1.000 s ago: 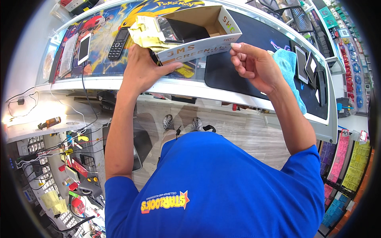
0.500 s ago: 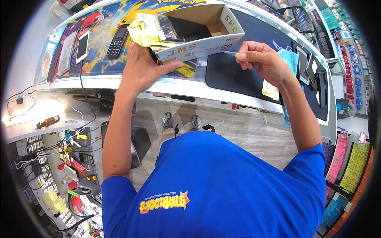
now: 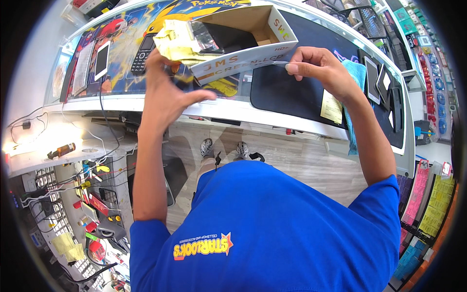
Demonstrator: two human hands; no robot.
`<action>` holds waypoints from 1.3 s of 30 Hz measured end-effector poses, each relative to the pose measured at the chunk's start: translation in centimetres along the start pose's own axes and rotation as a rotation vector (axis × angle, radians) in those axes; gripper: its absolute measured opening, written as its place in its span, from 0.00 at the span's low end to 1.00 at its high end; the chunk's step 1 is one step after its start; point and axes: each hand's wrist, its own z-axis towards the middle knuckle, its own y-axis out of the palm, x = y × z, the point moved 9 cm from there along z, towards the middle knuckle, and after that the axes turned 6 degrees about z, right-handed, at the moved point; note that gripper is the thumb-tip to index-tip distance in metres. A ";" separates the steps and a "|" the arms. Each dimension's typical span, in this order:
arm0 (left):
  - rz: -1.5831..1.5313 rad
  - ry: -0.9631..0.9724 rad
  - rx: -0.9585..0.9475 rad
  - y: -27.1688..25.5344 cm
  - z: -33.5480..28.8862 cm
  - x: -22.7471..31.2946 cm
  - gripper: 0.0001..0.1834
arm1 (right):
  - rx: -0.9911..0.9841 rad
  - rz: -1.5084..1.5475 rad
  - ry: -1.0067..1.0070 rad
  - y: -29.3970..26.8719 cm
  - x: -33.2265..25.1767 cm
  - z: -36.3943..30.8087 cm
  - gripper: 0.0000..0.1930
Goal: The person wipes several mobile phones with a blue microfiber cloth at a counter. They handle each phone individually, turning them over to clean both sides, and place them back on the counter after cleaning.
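Above the white-edged surface (image 3: 272,113), the left hand (image 3: 165,95) is raised with thumb spread and fingers curled at the near lower corner of an open cardboard box (image 3: 243,53), seemingly gripping a small dark item; what it is cannot be told. Crumpled yellow paper slips (image 3: 177,41) spill from the box just beyond that hand's fingertips. To its left lie a black keypad phone (image 3: 142,53) and a white smartphone (image 3: 102,59) on a colourful cartoon mat (image 3: 121,29). The right hand (image 3: 318,68) hovers beside the box's right end, thumb and forefinger pinched on a thin, pale strip (image 3: 277,62) that reaches toward the box wall. Beneath that hand spreads a black mat (image 3: 287,95); a yellow note (image 3: 332,107) and a blue cloth (image 3: 354,78) lie by its wrist.
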 end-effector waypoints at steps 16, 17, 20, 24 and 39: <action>0.364 0.595 -0.144 5.8 3.0 13.3 0.10 | 0.016 0.138 -0.004 1.1 0.1 -0.6 0.19; 0.353 0.583 -0.137 5.7 3.0 13.3 0.09 | 0.028 0.107 0.016 1.1 0.2 -0.7 0.20; 0.325 0.549 -0.127 5.4 3.3 13.4 0.08 | 0.148 -0.001 0.173 -0.2 0.8 -1.3 0.21; 0.295 0.524 -0.138 5.2 3.5 13.8 0.06 | 0.321 -0.281 -0.243 -1.2 -1.2 -2.6 0.23; 0.289 0.519 -0.142 5.2 3.6 13.8 0.05 | 0.378 0.073 -0.193 1.1 -0.9 -1.8 0.16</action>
